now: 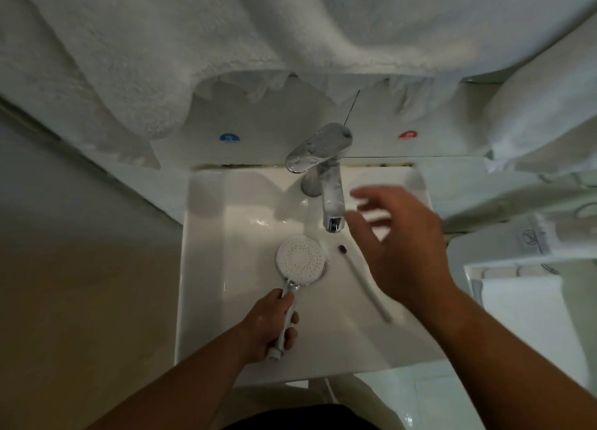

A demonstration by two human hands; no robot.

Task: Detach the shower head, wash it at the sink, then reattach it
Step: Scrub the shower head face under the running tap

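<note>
A white shower head (300, 260) with a round, holed face turned upward hangs over the white sink (206, 268), left of the basin's middle. My left hand (273, 326) is wrapped around its handle near the sink's front edge. My right hand (400, 248) hovers open over the right side of the basin, fingers spread and blurred, just right of the chrome tap's spout (334, 206). The tap's lever (318, 147) points back and right. No water stream is visible.
A white toothbrush-like stick (368, 284) lies in the basin on the right, near a small dark overflow hole (342, 248). White towels (161, 58) hang above the sink. Blue (229, 138) and red (407, 134) marks sit on the wall behind the tap. A shelf stands at right.
</note>
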